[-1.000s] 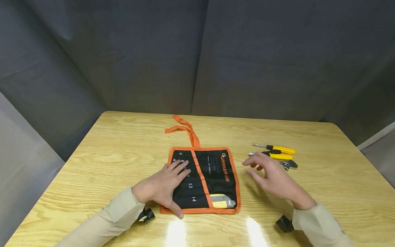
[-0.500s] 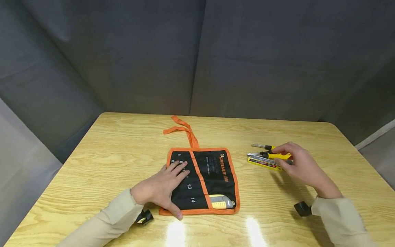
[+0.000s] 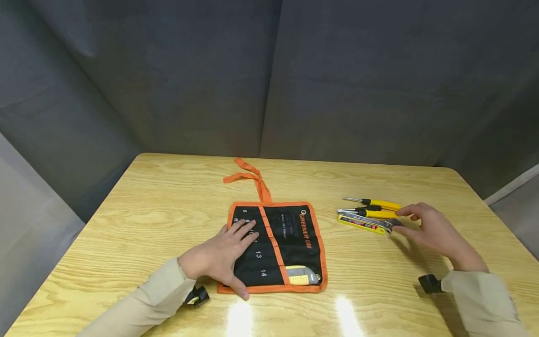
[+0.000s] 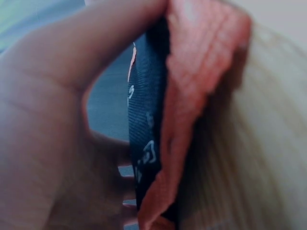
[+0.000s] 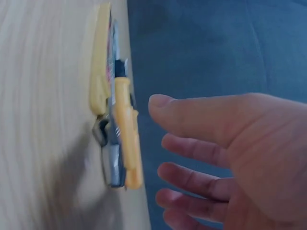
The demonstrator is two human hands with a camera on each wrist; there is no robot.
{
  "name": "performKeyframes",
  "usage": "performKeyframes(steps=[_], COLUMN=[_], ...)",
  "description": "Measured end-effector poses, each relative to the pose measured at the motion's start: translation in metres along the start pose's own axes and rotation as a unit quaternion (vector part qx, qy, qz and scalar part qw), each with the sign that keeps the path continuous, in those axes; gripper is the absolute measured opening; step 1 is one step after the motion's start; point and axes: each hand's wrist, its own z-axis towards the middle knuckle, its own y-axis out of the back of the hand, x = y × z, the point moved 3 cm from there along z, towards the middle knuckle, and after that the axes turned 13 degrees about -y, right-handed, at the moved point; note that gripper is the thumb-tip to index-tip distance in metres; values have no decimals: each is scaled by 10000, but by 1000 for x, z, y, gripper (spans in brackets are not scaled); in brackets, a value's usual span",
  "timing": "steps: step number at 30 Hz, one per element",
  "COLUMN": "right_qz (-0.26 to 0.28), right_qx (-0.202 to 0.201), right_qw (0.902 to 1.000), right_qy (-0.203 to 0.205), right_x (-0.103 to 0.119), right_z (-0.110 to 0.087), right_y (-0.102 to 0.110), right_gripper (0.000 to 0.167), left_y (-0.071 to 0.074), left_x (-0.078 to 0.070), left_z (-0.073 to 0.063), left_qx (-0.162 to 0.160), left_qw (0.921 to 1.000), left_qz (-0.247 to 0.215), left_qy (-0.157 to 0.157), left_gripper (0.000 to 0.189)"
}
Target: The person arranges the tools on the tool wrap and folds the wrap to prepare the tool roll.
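My left hand (image 3: 221, 255) lies spread on the left part of a black tool pouch (image 3: 296, 231) with orange edging and printed numbers. Its thumb reaches over the near orange edge (image 4: 180, 120). A yellow and grey utility knife (image 3: 301, 275) sits in the pouch's near-right pocket. On the right, my right hand (image 3: 435, 236) hovers beside a small pile of tools, its fingers loosely bent with nothing between them. An adjustable wrench (image 5: 114, 163) has its head closest to that hand. Yellow-handled screwdrivers (image 3: 381, 214) lie alongside, and a flat yellow labelled case (image 3: 361, 224) lies in front.
Orange ties (image 3: 262, 188) trail from the pouch's far edge. The wooden table (image 3: 177, 187) ends at a dark grey curtain (image 3: 269, 93) behind. A black wrist mount (image 3: 430, 283) hangs below the right sleeve.
My right hand moved from beside the pouch to the tools, reached over the screwdriver handles, then drew back rightward to the wrench's head. The left hand stayed on the pouch.
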Motion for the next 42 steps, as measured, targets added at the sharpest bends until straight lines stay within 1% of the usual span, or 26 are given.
performKeyframes(steps=[4,7,10,17,21,27,30,36,42], right_qz=[-45,-65,-111,-145,-169,-334,-372,-368,-347], right_qx=[294,480,562,483,470,300,273,275,469], right_qw=[9993,9985,9980,9983,9984,9986,9985,9983,9976], right_qy=[-217,-264,-281,-281,-273,-284,-302,-359,-386], right_x=[-4,-3,1,4,2,1,0,-2,-5], right_z=[4,6,7,6,6,5,5,6,7], right_y=[-7,-13,-18,-20,-21,-25,-27,-28,-26], right_gripper=[41,43,42,35,35,34,34,37,39], left_y=[0,-1,-1,-1,-1,-1,0,-1,0], left_x=[2,3,3,3,3,4,4,3,3], left_z=[-1,-2,-3,-2,-1,-1,-1,0,1], left_qx=[1,17,14,-14,-15,0,-18,-28,-7], left_qw=[10000,9999,9999,9999,10000,10000,10000,10000,10000], left_qz=[-46,-110,-134,-117,-87,-54,-45,-5,-23], left_qy=[49,91,82,28,15,43,5,-61,-57], left_gripper=[120,121,121,121,121,122,122,121,121])
